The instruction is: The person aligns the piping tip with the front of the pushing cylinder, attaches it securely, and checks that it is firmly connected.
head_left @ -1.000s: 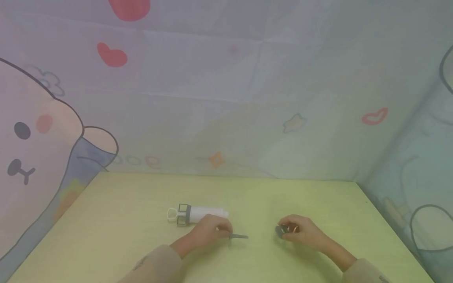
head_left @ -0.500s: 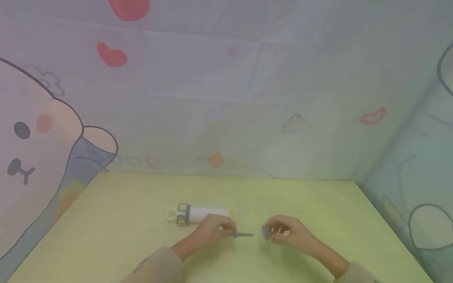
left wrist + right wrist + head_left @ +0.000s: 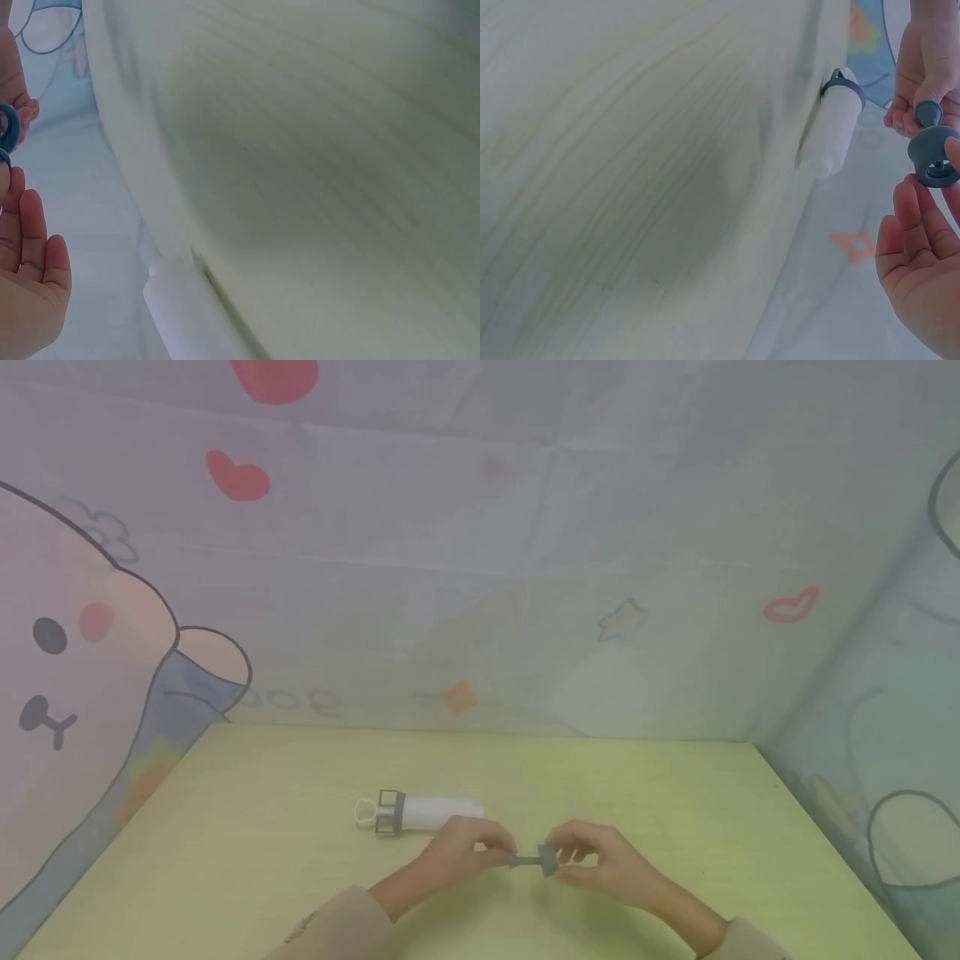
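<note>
The left hand (image 3: 459, 853) pinches the wide end of a small gray nozzle (image 3: 528, 861) between its fingers, and the right hand (image 3: 603, 864) grips a gray cap (image 3: 548, 860) by its sides. The nozzle's thin stem meets the cap between the two hands, above the desk (image 3: 660, 793); in the right wrist view something small shows through the cap's opening, but how far the stem goes in is unclear. Just beyond the left hand, a white tube (image 3: 431, 812) lies on its side, with a gray collar (image 3: 399, 812) and a pale loop handle (image 3: 365, 800) at its left end. In the head view the left hand covers part of the tube's near edge. Behind the desk hangs a printed cloth (image 3: 450, 527) with hearts and a large bear (image 3: 82, 677).
</note>
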Demonstrator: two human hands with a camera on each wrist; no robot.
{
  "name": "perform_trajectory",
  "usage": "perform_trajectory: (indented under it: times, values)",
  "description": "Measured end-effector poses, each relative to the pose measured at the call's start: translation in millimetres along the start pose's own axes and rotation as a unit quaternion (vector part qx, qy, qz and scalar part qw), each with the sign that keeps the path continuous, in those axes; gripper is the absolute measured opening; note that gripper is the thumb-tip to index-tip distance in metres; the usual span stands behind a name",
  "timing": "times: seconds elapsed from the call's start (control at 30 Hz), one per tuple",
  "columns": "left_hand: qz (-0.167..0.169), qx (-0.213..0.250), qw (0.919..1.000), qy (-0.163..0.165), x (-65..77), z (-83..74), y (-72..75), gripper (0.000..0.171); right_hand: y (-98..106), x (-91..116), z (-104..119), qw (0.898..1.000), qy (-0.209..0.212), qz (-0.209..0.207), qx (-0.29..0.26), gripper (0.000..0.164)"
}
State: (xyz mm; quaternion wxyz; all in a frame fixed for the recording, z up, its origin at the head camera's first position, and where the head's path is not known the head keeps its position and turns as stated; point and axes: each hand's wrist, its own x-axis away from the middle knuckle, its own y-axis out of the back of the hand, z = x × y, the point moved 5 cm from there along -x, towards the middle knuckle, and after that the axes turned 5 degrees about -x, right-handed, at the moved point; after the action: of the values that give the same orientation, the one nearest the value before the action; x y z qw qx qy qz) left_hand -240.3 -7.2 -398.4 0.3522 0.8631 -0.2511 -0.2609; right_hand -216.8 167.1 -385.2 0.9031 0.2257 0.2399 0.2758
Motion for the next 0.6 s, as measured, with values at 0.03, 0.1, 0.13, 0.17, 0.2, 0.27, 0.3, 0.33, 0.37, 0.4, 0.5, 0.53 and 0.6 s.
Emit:
perform_trajectory:
  times: [0.03,0.1,0.13,0.17,0.2,0.27,0.3,0.33,0.37,0.4,0.5,0.53,0.6]
  values:
    - [0.0,0.002,1.0,0.002,-0.2,-0.8,-0.1,0.007,-0.7,-0.1,0.1,1.0,0.0,0.0,-0.002,0.024]
    - [-0.001,0.004,1.0,0.001,-0.3,-2.7,-0.2,0.007,-2.3,-0.4,0.1,1.0,0.001,0.002,-0.009,0.024]
    - [-0.002,0.006,1.0,0.002,-0.4,-3.7,-0.2,0.007,-3.1,-0.7,0.3,1.0,0.003,0.002,-0.014,0.023]
    - [-0.004,0.006,1.0,0.001,-0.5,-4.5,-0.3,0.007,-4.0,-1.1,0.2,1.0,0.004,0.003,-0.019,0.023]
    - [-0.005,0.007,1.0,0.001,-0.5,-5.2,-0.4,0.006,-5.0,-1.4,0.2,1.0,0.005,0.004,-0.024,0.022]
    - [-0.007,0.008,0.9999,0.0,-0.7,-6.8,-0.5,0.006,-6.8,-2.2,0.4,0.999,0.008,0.005,-0.03,0.022]
    - [-0.008,0.01,0.9999,0.0,-0.6,-7.7,-0.6,0.006,-7.6,-2.7,0.5,0.999,0.01,0.003,-0.032,0.021]
    - [-0.008,0.012,0.9999,0.0,-0.6,-8.5,-0.7,0.006,-8.4,-3.1,0.6,0.999,0.01,0.002,-0.034,0.021]
    - [-0.008,0.013,0.9999,-0.002,-0.6,-9.2,-0.9,0.006,-9.1,-3.5,0.6,0.999,0.009,0.002,-0.036,0.021]
    - [-0.008,0.015,0.9998,-0.002,-0.4,-10.0,-0.7,0.006,-9.8,-3.8,0.8,0.999,0.008,0.001,-0.035,0.021]
    - [-0.008,0.022,0.9997,-0.001,-0.2,-10.8,-1.0,0.007,-12.0,-4.7,1.9,0.999,0.008,0.001,-0.039,0.021]
    - [-0.009,0.024,0.9997,-0.001,-0.2,-10.7,-1.1,0.007,-12.8,-4.9,2.2,0.999,0.008,0.003,-0.041,0.021]
    - [-0.011,0.027,0.9996,0.0,-0.3,-10.2,-1.4,0.007,-14.4,-5.5,3.3,0.999,0.011,0.005,-0.044,0.02]
